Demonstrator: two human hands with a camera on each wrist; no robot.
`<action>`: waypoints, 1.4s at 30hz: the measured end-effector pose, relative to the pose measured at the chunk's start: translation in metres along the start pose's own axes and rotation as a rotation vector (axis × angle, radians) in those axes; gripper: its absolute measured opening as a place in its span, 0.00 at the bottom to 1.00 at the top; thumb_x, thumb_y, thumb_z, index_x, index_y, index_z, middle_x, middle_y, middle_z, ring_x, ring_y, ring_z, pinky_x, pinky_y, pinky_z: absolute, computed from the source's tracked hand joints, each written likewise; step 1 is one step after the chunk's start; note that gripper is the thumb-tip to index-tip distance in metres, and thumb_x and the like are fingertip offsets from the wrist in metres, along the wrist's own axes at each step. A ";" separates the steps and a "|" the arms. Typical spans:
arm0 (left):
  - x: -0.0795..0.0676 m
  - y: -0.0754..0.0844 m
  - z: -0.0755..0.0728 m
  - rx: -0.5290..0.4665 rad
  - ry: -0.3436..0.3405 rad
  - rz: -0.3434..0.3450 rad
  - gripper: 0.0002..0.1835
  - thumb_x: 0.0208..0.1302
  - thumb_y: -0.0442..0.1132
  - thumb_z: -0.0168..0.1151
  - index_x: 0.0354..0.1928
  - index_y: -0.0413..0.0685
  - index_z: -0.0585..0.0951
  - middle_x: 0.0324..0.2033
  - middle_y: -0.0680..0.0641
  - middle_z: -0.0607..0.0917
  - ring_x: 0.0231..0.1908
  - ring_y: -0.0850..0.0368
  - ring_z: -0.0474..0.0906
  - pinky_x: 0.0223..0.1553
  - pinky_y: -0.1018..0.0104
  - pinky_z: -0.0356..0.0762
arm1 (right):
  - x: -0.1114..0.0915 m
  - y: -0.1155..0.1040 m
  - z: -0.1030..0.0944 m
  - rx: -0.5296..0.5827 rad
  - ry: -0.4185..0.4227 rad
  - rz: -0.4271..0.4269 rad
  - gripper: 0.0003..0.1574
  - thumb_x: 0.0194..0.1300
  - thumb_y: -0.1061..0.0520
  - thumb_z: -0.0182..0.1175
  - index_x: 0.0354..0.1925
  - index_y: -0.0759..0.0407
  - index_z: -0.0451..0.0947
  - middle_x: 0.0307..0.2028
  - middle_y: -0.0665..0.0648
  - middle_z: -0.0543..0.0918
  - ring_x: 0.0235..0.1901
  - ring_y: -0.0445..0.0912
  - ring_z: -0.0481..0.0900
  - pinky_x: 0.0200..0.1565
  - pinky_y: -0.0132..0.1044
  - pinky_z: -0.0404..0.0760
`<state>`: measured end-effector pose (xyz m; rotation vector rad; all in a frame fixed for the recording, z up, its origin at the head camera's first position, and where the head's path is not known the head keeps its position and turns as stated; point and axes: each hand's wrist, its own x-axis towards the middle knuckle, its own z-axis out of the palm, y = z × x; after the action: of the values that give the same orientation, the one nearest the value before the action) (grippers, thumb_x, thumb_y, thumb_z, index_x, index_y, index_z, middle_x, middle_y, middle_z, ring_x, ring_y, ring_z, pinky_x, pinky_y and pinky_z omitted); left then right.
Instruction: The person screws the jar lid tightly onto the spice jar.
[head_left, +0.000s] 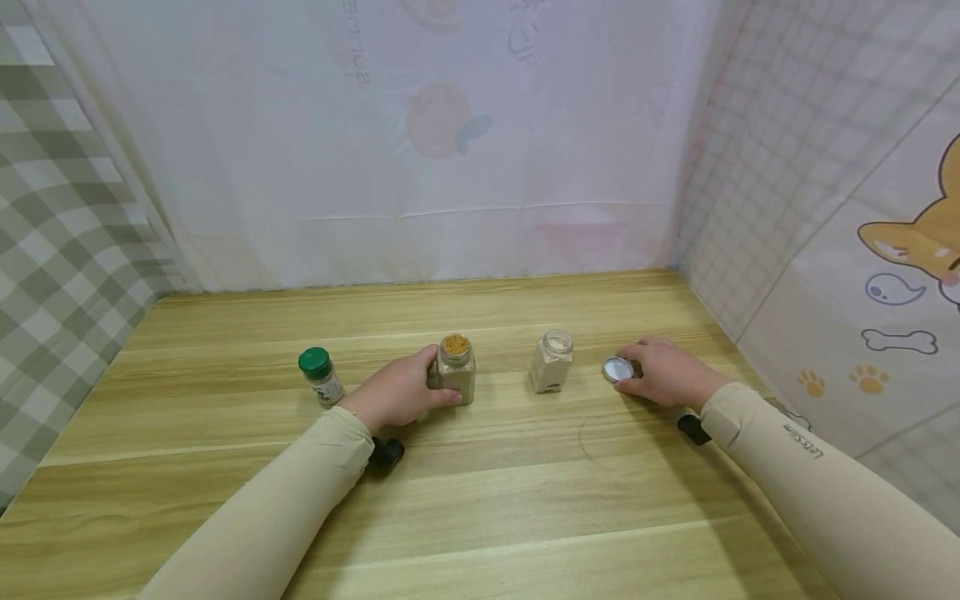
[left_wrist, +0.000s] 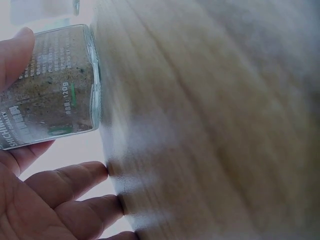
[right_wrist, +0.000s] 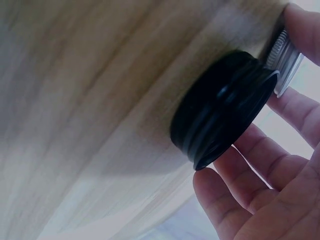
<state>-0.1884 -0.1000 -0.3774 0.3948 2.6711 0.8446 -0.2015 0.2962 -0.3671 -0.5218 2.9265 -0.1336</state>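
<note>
My left hand point(head_left: 401, 387) grips a square glass spice jar point(head_left: 465, 379) between thumb and fingers, its mouth uncapped and orange-brown powder showing at the top. In the left wrist view, the jar point(left_wrist: 55, 80) has printed labelling and its base is right at the tabletop. To its right, another uncapped jar point(head_left: 552, 367) of pale powder stands upright. My right hand point(head_left: 663, 371) pinches a silver lid point(head_left: 618, 370) low over the table. A black lid point(right_wrist: 220, 110) lies under this hand, beside the lower fingers, hidden in the head view.
A small shaker with a green cap point(head_left: 316, 363) stands left of my left hand. The wooden table point(head_left: 495, 517) meets a pale curtain point(head_left: 450, 242) at the back and a printed wall covering point(head_left: 810, 275) on the right.
</note>
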 end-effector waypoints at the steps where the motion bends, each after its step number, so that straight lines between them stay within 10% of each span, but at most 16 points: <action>1: 0.000 0.000 0.000 -0.001 -0.001 0.000 0.31 0.50 0.63 0.65 0.56 0.70 0.66 0.53 0.55 0.78 0.55 0.53 0.73 0.57 0.53 0.68 | 0.000 0.000 0.000 0.000 0.001 0.003 0.34 0.57 0.43 0.64 0.56 0.62 0.73 0.49 0.67 0.76 0.47 0.59 0.73 0.43 0.50 0.74; 42: 0.000 0.000 0.000 -0.002 0.000 0.006 0.30 0.51 0.61 0.65 0.55 0.67 0.67 0.51 0.55 0.78 0.52 0.55 0.74 0.55 0.54 0.69 | 0.002 -0.003 -0.010 0.146 0.068 0.011 0.19 0.60 0.49 0.61 0.45 0.59 0.75 0.36 0.52 0.81 0.35 0.44 0.76 0.38 0.41 0.74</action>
<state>-0.1885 -0.0998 -0.3777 0.4021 2.6696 0.8492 -0.2039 0.2937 -0.3574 -0.4876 2.9549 -0.3674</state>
